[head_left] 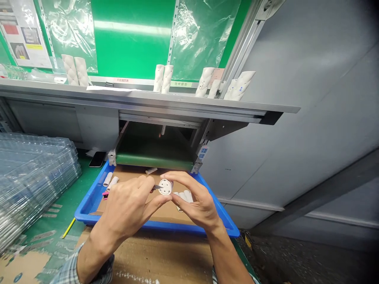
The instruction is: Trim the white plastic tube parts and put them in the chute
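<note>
White plastic cylinder [165, 187], short, with its round end-face turned up toward the camera and its long axis near upright, held in the air just above a blue plastic tray [89, 213]. The right hand [192, 201] closes its curved fingers [180, 178] over the cylinder from 1 o'clock. The left hand [126, 209], on the cylinder's 9 o'clock side, pinches a small dark-tipped tool [156, 187], whose tip meets the cylinder's edge, while the left thumb [160, 203] presses beneath it at 7 o'clock. In the tray: white tubes [111, 183] at 9 o'clock, further white pieces [185, 196] at 4 o'clock. Beyond: a phone [97, 159] at 10 o'clock, a stack of clear plastic trays [32, 177] at 9 o'clock, white sleeves [159, 78] on a metal shelf [148, 100] at 12 o'clock.
</note>
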### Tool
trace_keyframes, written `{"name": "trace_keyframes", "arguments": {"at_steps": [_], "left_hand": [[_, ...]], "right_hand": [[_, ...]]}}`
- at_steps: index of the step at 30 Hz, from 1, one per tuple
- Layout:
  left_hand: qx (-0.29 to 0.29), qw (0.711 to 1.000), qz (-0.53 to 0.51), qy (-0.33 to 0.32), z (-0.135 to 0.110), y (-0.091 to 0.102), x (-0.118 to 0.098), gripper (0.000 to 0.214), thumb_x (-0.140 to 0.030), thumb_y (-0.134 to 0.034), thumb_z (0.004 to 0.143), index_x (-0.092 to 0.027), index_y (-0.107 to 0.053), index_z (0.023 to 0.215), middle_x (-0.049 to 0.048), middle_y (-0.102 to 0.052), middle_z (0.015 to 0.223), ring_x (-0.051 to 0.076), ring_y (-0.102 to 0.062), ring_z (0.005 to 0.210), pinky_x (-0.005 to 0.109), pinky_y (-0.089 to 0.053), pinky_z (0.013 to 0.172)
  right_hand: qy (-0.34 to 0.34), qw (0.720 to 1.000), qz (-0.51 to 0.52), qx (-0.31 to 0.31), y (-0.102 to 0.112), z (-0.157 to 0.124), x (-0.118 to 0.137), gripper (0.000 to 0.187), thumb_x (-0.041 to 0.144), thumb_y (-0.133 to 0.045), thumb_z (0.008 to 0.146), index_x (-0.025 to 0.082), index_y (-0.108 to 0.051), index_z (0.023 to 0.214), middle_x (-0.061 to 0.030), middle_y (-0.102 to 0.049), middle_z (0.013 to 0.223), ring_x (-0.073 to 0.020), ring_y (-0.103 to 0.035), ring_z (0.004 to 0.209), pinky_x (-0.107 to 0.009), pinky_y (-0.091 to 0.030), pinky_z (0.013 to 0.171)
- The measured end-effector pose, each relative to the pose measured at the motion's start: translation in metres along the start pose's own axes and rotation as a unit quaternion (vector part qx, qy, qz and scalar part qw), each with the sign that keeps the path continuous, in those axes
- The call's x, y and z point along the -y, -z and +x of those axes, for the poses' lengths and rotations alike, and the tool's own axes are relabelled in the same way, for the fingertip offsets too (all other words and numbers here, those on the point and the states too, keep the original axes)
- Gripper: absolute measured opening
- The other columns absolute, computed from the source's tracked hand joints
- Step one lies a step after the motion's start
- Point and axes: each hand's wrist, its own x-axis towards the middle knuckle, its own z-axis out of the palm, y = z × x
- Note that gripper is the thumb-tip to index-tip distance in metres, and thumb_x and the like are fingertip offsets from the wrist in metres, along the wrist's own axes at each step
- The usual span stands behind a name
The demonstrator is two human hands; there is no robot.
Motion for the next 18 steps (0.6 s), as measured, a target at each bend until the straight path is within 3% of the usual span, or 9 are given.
{"name": "trace_keyframes", "arguments": {"at_steps": [8, 18], "left_hand": [[-0.039, 0.999, 0.035, -0.006, 0.001, 0.000, -0.004, 0.056, -0.056, -0.031, 0.118, -0.023, -0.053, 0.080, -0.0008, -0.060, 0.066, 0.018, -0.057, 0.056, 0.034, -0.029, 0.056], [-0.055, 0.998, 0.035, -0.007, 0.001, -0.001, -0.006, 0.055, -0.053, -0.030, 0.119, -0.023, -0.054, 0.080, -0.0007, -0.060, 0.066, 0.018, -0.057, 0.058, 0.034, -0.029, 0.057]], "right_hand": [[0.038, 0.997, -0.038, -0.054, -0.010, -0.001, 0.003, 0.037, 0.019, -0.074, 0.103, 0.030, -0.068, 0.138, -0.0089, -0.075, 0.125, -0.0251, -0.073, 0.116, -0.040, -0.063, 0.101], [0.090, 0.984, -0.110, -0.112, -0.019, -0.002, 0.006, 0.039, 0.010, -0.073, 0.101, 0.024, -0.064, 0.136, -0.0100, -0.072, 0.120, -0.0244, -0.072, 0.110, -0.038, -0.062, 0.095]]}}
